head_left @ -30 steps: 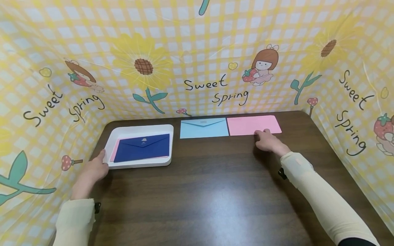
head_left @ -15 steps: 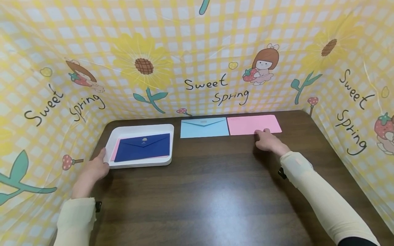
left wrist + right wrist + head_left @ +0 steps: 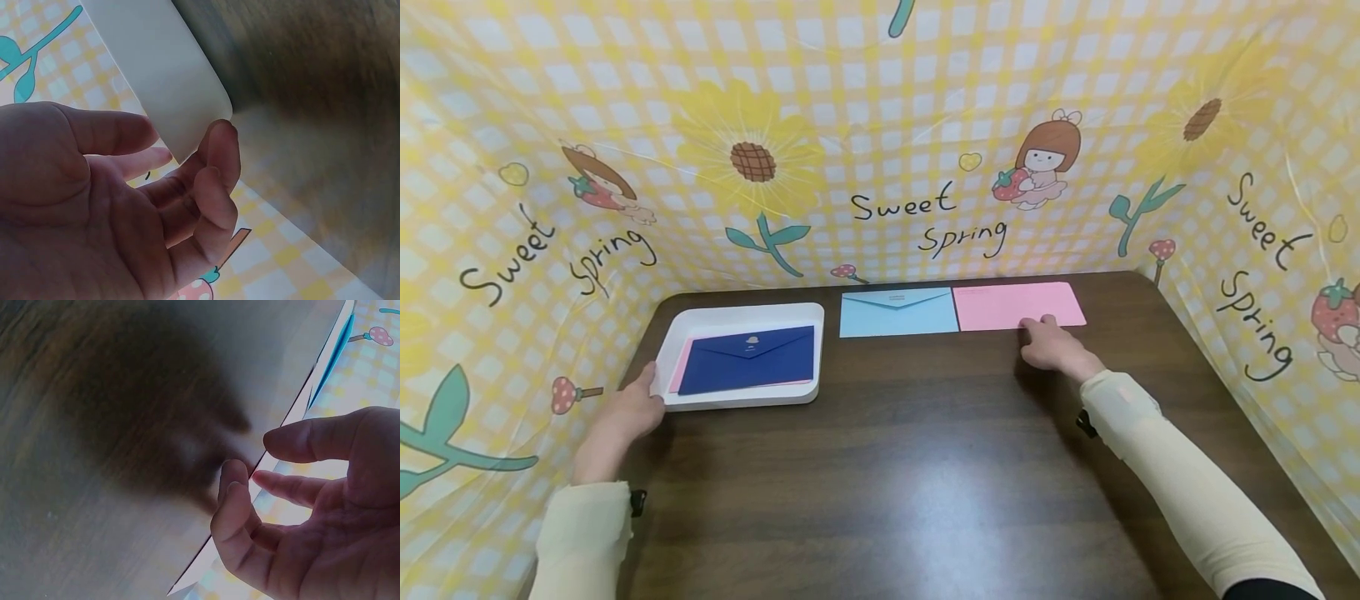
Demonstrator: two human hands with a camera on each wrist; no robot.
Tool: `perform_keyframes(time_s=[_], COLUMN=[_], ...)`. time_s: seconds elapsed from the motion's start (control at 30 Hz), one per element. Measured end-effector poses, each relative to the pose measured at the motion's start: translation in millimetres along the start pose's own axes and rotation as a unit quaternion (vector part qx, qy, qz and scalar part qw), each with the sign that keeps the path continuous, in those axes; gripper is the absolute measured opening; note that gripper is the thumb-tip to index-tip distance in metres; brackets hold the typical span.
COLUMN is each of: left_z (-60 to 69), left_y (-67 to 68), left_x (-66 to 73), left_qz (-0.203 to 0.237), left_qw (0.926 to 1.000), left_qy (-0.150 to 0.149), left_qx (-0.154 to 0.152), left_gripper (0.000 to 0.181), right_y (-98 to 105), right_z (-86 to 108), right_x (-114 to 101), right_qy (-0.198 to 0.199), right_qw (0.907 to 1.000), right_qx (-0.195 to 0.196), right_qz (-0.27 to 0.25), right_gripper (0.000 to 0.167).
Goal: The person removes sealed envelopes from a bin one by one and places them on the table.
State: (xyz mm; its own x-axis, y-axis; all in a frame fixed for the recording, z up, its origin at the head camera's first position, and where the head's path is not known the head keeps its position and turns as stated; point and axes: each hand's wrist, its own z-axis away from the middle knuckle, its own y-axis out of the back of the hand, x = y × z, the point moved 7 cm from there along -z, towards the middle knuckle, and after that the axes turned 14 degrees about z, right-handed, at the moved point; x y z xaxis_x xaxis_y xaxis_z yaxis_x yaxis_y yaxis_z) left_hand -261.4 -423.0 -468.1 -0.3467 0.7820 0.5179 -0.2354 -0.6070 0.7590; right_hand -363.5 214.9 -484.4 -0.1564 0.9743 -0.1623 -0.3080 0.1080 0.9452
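Note:
At the left of the table, my left hand (image 3: 631,410) grips the near left corner of a white tray (image 3: 737,317). In the left wrist view its thumb and fingers curl about the corner of the tray (image 3: 156,69). A navy envelope (image 3: 748,365) lies in the tray on top of a pink paper piece (image 3: 680,372), mostly covered. My right hand (image 3: 1052,346) touches the near edge of a pink envelope (image 3: 1011,304) lying flat, its fingers loosely bent. No pinch shows in the right wrist view. A light blue envelope (image 3: 895,321) lies just left of the pink one.
Both envelopes lie along the back edge of the dark wooden table (image 3: 850,467). A yellow checked cloth (image 3: 880,125) with printed flowers hangs behind the table and along both sides. Some space separates the tray from the light blue envelope.

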Motion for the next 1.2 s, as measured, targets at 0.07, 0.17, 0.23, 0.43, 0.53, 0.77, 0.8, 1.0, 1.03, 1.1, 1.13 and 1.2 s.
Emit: perform_keyframes(time_s=[0.07, 0.17, 0.23, 0.43, 0.53, 0.77, 0.8, 1.0, 1.03, 1.1, 1.13, 1.2], left_z=[0.2, 0.1, 0.3, 0.9, 1.3, -0.2, -0.3, 0.5, 0.5, 0.2, -0.5, -1.4], left_y=[0.2, -0.1, -0.1, 0.6, 0.8, 2.5, 3.0, 4.1, 4.1, 4.2, 4.3, 5.0], left_x=[0.0, -0.7, -0.6, 1.3, 2.0, 2.9, 3.1, 3.6, 3.6, 3.6, 3.6, 4.5], left_qz=[0.002, 0.001, 0.002, 0.0, -0.002, -0.006, -0.007, -0.01, -0.009, -0.008, -0.007, -0.008], left_qw=[1.0, 1.0, 1.0, 1.0, 1.0, 0.9999, 0.9999, 0.9998, 0.9998, 0.9998, 0.9998, 0.9997], left_qy=[0.002, 0.006, 0.007, -0.001, -0.002, -0.007, -0.008, -0.008, -0.008, -0.009, -0.009, -0.015], left_qx=[0.0, 0.001, 0.002, 0.005, 0.008, 0.011, 0.012, 0.014, 0.014, 0.016, 0.016, 0.018], left_gripper=[0.072, 0.072, 0.072, 0.071, 0.071, 0.071, 0.071, 0.07, 0.07, 0.07, 0.07, 0.069], right_y=[0, -1, -2, -2, -2, 3, 4, 8, 7, 7, 7, 8], right_z=[0.3, 0.3, -0.2, -1.2, -1.7, -1.0, -0.7, 1.6, 1.5, 1.5, 1.0, 0.3], right_x=[0, 0, 1, 1, 1, 1, 0, -5, -6, -7, -8, -9], right_qy=[0.002, 0.002, 0.0, -0.002, -0.003, -0.002, -0.002, 0.002, 0.003, 0.005, 0.006, 0.01], right_qw=[1.0, 1.0, 1.0, 1.0, 1.0, 0.9997, 0.9995, 0.9992, 0.9992, 0.9991, 0.999, 0.9988], right_qx=[0.0, 0.001, 0.001, 0.002, 0.003, 0.02, 0.023, 0.028, 0.028, 0.029, 0.031, 0.035], right_qz=[0.0, 0.002, 0.003, 0.005, 0.004, -0.017, -0.02, -0.028, -0.028, -0.03, -0.031, -0.034], right_gripper=[0.061, 0.061, 0.062, 0.062, 0.061, 0.063, 0.064, 0.063, 0.063, 0.063, 0.062, 0.062])
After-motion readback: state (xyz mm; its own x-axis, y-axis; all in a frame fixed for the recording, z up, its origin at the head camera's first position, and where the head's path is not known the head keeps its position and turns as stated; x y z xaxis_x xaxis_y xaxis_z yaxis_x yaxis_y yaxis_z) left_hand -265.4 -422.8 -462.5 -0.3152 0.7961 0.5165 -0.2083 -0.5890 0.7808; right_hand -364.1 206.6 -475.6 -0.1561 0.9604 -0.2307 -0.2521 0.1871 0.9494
